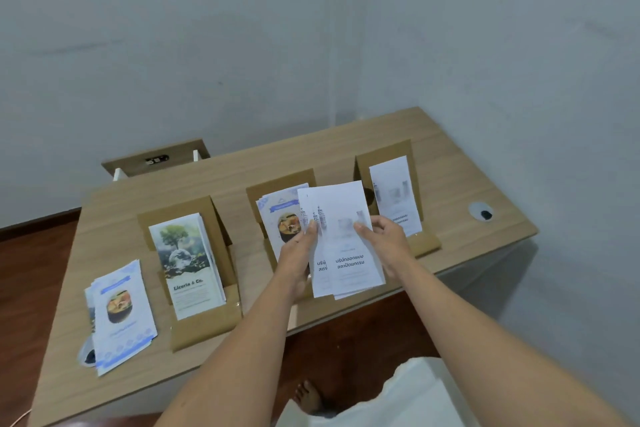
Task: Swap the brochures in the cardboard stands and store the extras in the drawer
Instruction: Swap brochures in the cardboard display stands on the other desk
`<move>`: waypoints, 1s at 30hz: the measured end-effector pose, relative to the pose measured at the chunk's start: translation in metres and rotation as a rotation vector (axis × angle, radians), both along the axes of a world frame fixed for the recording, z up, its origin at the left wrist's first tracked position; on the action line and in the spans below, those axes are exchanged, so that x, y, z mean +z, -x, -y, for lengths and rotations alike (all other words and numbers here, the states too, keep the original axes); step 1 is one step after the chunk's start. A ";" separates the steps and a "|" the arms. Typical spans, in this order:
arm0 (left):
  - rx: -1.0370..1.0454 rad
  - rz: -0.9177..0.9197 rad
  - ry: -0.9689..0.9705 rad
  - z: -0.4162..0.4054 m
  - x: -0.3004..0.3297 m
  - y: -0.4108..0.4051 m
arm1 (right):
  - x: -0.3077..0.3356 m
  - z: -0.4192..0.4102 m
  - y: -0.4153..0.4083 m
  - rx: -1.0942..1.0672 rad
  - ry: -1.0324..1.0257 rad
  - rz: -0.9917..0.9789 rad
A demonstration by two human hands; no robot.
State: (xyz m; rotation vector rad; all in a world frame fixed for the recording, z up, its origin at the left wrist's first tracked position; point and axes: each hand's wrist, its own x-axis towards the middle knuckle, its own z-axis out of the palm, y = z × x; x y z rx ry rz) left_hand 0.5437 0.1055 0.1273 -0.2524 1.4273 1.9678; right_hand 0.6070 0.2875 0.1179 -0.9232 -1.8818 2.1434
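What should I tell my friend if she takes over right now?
Both hands, left hand and right hand, hold the white brochures fanned above the desk.
Left stand holds tree brochures; middle stand food brochures; right stand white ones.
A loose pile of food brochures lies at the desk's left end.
Left to do: place the held ones, store extras. No drawer is visible.

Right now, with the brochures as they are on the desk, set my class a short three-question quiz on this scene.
1. True or false: the left hand and right hand share a grip on the white brochures.
2. How many cardboard stands are on the desk?
3. Which stand holds the tree brochure: A left, B middle, C right?

Key: 1 true; 2 three; 3 A.
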 end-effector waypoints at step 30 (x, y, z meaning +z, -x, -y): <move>0.086 0.027 0.044 -0.138 0.004 -0.024 | 0.007 -0.142 -0.004 0.165 0.064 -0.038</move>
